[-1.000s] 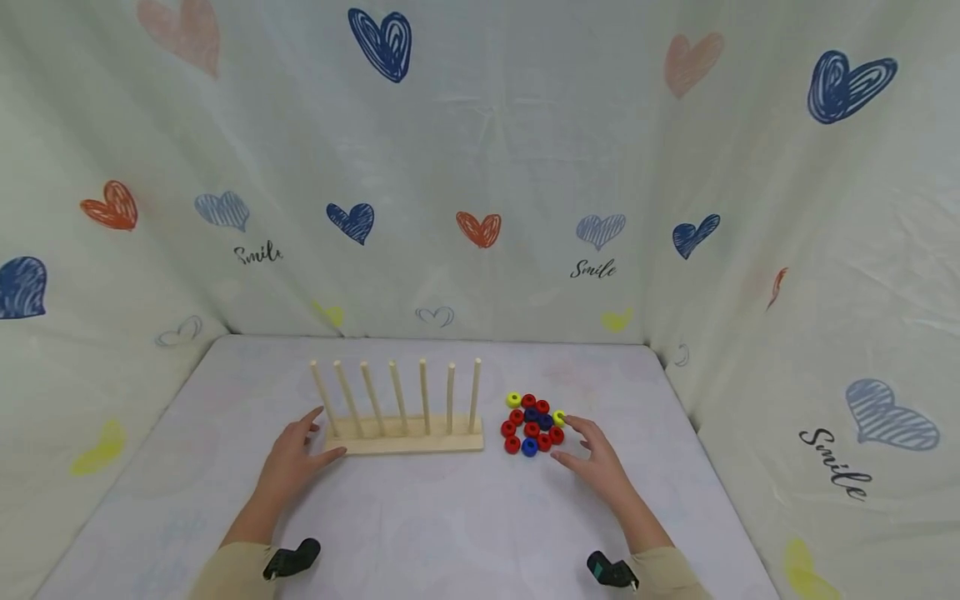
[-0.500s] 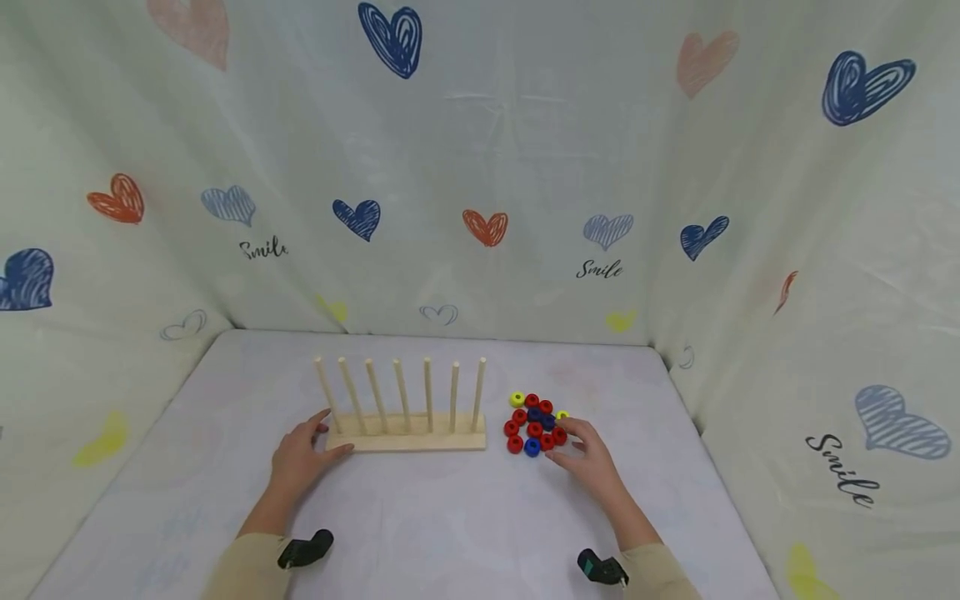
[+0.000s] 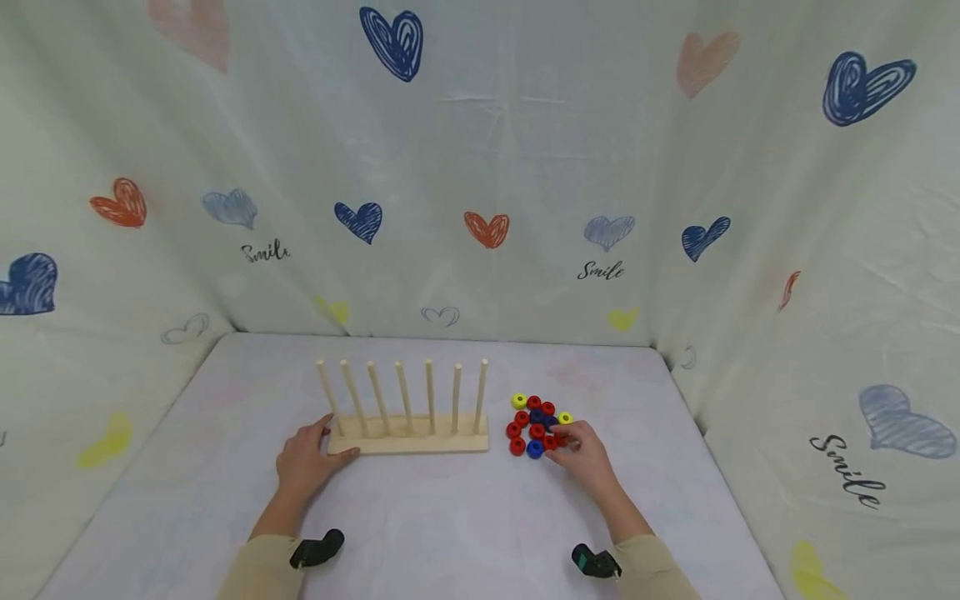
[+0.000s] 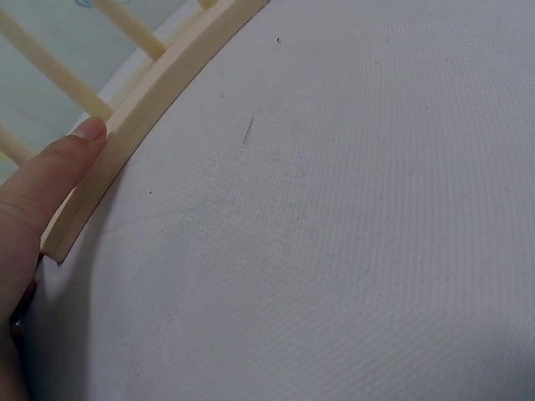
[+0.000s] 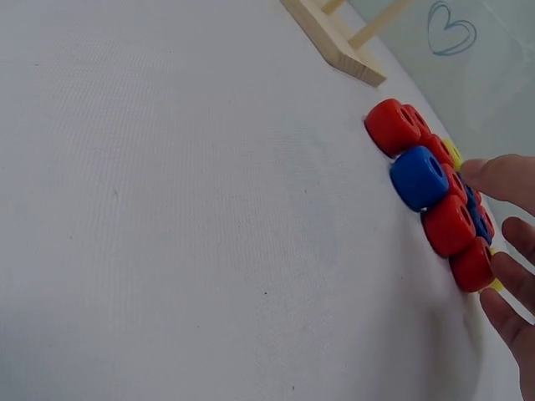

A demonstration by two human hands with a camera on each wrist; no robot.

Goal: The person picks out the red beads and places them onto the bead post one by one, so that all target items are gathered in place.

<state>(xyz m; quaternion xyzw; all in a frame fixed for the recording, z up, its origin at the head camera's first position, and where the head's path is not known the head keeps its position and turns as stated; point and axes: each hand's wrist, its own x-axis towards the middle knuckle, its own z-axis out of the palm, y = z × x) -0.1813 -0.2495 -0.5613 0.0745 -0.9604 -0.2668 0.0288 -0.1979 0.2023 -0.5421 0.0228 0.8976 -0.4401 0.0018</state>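
A pale wooden peg rack (image 3: 420, 442) with several upright dowels stands left of centre in the head view. My left hand (image 3: 306, 458) holds the left end of its base. The thumb (image 4: 71, 159) lies along the front edge in the left wrist view; the other fingers are mostly hidden. Right of the rack lies a cluster of red, blue and yellow beads. My right hand (image 3: 588, 462) reaches over its right side, fingers slightly bent and apart, one fingertip against a red bead (image 5: 475, 266). A blue bead (image 5: 420, 178) lies at the near edge.
A white cloth-covered table (image 3: 450, 525) lies beneath everything. Behind and on both sides hang pale curtains (image 3: 510, 158) printed with hearts and the word Smile. A yellow bead (image 3: 519, 401) lies at the cluster's far left, another yellow bead (image 3: 566, 418) at its far right.
My right hand has moved a little left, over the right-hand beads, and its fingers have drawn closer together. My left thumb and fingers have come in around the end of the rack.
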